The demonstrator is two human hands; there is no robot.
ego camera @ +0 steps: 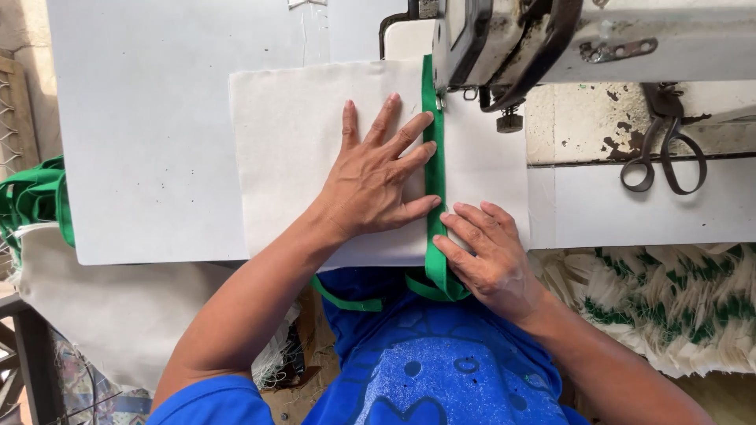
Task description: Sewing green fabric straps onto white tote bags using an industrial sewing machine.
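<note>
A cream fabric panel [291,149] lies flat on the white sewing table [150,142]. A green strap [431,134] runs along it toward the sewing machine head [504,39] at the top. My left hand [378,177] presses flat on the panel, fingers spread, fingertips against the strap's left edge. At the near edge of the panel my right hand [484,256] pinches the strap, which loops down over the table edge toward my lap.
Dark scissors [661,153] lie on the worn machine bed at right. A stack of cream and green pieces [677,303] sits lower right. More green straps [35,197] and cream cloth [110,315] hang at left.
</note>
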